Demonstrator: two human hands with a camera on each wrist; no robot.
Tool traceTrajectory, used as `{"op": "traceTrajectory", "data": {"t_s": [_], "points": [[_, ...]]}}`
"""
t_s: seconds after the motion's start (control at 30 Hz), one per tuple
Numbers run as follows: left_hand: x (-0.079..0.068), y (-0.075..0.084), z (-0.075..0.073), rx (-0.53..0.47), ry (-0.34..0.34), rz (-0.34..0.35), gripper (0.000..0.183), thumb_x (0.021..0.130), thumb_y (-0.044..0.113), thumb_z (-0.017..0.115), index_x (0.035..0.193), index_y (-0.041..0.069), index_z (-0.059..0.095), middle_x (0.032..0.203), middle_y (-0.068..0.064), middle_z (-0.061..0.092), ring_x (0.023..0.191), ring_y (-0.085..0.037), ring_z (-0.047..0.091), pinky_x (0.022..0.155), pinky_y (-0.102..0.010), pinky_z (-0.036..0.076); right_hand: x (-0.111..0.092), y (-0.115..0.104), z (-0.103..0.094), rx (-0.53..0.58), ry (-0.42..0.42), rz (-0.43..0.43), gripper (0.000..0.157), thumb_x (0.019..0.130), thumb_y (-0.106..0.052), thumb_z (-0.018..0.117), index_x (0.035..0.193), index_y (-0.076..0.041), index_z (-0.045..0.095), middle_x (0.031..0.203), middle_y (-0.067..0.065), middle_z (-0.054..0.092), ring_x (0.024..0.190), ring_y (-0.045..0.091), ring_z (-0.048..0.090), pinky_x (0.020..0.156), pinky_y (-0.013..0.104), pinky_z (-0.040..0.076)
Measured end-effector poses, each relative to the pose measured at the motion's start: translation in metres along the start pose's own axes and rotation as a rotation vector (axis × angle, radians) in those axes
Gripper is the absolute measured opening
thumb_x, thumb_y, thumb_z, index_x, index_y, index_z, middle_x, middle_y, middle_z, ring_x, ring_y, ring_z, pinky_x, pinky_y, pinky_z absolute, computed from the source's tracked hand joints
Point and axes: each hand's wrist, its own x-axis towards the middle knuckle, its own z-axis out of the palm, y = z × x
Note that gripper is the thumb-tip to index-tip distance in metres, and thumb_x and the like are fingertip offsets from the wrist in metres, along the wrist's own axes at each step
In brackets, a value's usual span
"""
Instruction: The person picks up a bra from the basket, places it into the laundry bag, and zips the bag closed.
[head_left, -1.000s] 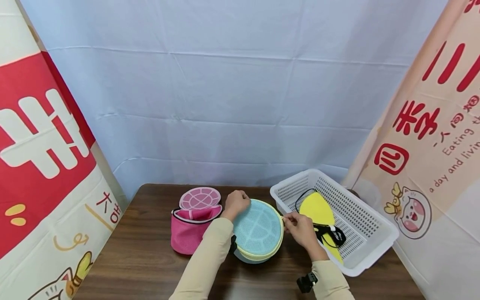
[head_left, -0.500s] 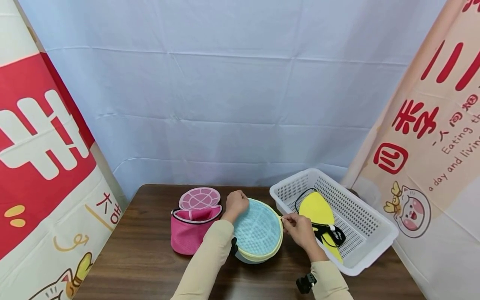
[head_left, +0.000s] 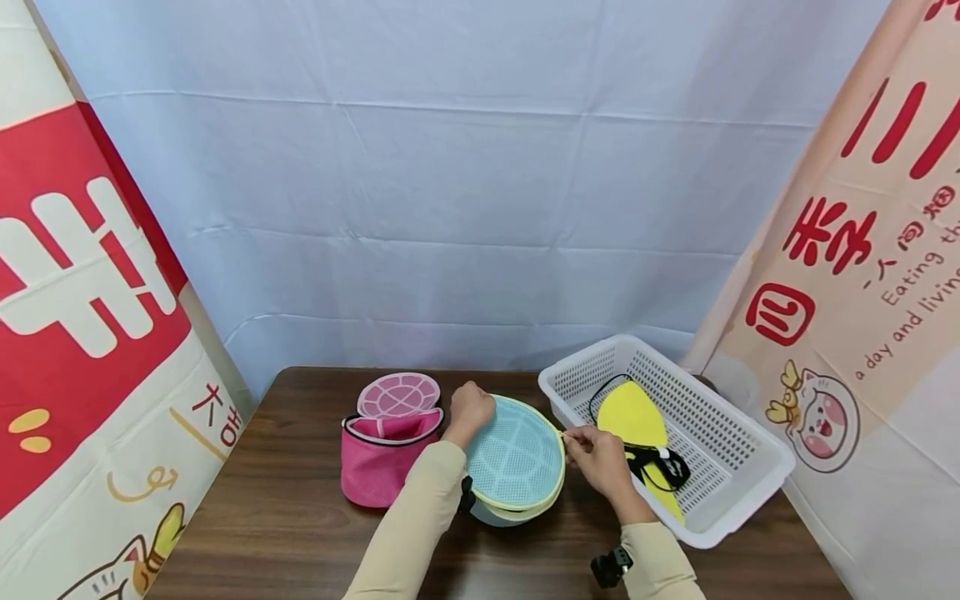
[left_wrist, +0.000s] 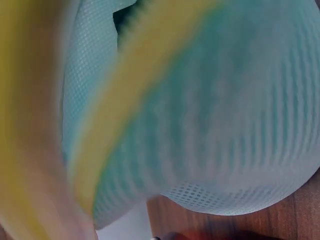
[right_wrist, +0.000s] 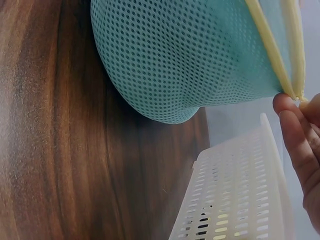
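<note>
A light blue mesh laundry bag (head_left: 517, 454) with yellow zipper edging stands on the table in the head view, its round lid on top. Along the lid's front, a gap shows between the two yellow edges. My left hand (head_left: 471, 408) grips the far left of the rim with curled fingers; the bag hides its fingertips. At the right side of the rim, the thumb and forefinger of my right hand (head_left: 600, 457) pinch the yellow zipper end. Up close, the right wrist view shows the two yellow edges (right_wrist: 272, 47) meeting at those fingers. The left wrist view is blurred.
A pink mesh bag (head_left: 386, 471) stands left of the blue one, its pink lid (head_left: 399, 395) folded back. To the right, a white perforated basket (head_left: 738, 450) holds a yellow item (head_left: 633, 417) and black cord (head_left: 675, 468). Cloth hangs behind the brown table (head_left: 277, 483).
Both hands keep their hold at the same places on the blue bag. The gap between the yellow edges at the front looks slightly wider.
</note>
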Motion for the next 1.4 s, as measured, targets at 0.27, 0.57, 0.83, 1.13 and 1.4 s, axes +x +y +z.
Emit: {"op": "traceTrajectory", "data": {"t_s": [0.27,0.57,0.83,1.13,1.4], "points": [[-0.002,-0.004,0.001,-0.047,0.023,-0.054,0.040,0.083,0.008,0.046,0.048,0.016,0.028,0.049,0.005,0.019,0.050,-0.013,0.021,0.044,-0.029,0.020,0.001,0.000,-0.004,-0.052,0.027,-0.092,0.006,0.084,-0.003,0.067,0.085,0.002,0.068,0.068,0.000,0.062,0.054,0.017,0.060,0.046,0.023,0.047],[-0.004,-0.009,0.000,-0.149,0.130,-0.131,0.033,0.078,0.001,0.044,0.054,0.015,0.028,0.053,0.003,0.021,0.053,-0.015,0.022,0.047,-0.031,0.022,-0.001,0.002,-0.008,-0.047,0.023,-0.145,0.004,0.083,-0.001,0.066,0.086,0.002,0.068,0.066,-0.001,0.061,0.052,0.019,0.060,0.044,0.024,0.045],[-0.007,-0.008,0.001,-0.214,0.216,-0.222,0.025,0.080,0.004,0.047,0.058,0.011,0.037,0.061,-0.007,0.042,0.064,-0.022,0.039,0.061,-0.040,0.039,-0.006,0.002,-0.008,-0.062,0.043,-0.144,0.008,0.084,-0.005,0.067,0.083,0.004,0.066,0.065,-0.003,0.060,0.051,0.005,0.054,0.043,0.024,0.044],[-0.008,-0.008,0.005,-0.265,0.282,-0.281,0.019,0.085,0.006,0.048,0.066,0.003,0.048,0.070,-0.014,0.050,0.073,-0.030,0.049,0.070,-0.044,0.041,-0.008,0.001,-0.009,-0.060,0.036,-0.124,0.006,0.083,-0.005,0.067,0.081,0.001,0.066,0.066,-0.004,0.060,0.052,0.006,0.056,0.045,0.025,0.045],[-0.010,-0.006,0.005,-0.307,0.406,-0.289,0.017,0.084,0.001,0.045,0.083,-0.013,0.053,0.089,-0.029,0.054,0.092,-0.045,0.050,0.085,-0.049,0.039,-0.012,0.000,-0.010,-0.015,-0.017,-0.082,0.001,0.082,0.000,0.066,0.082,-0.001,0.066,0.064,-0.004,0.060,0.054,0.011,0.059,0.045,0.024,0.045]]}}
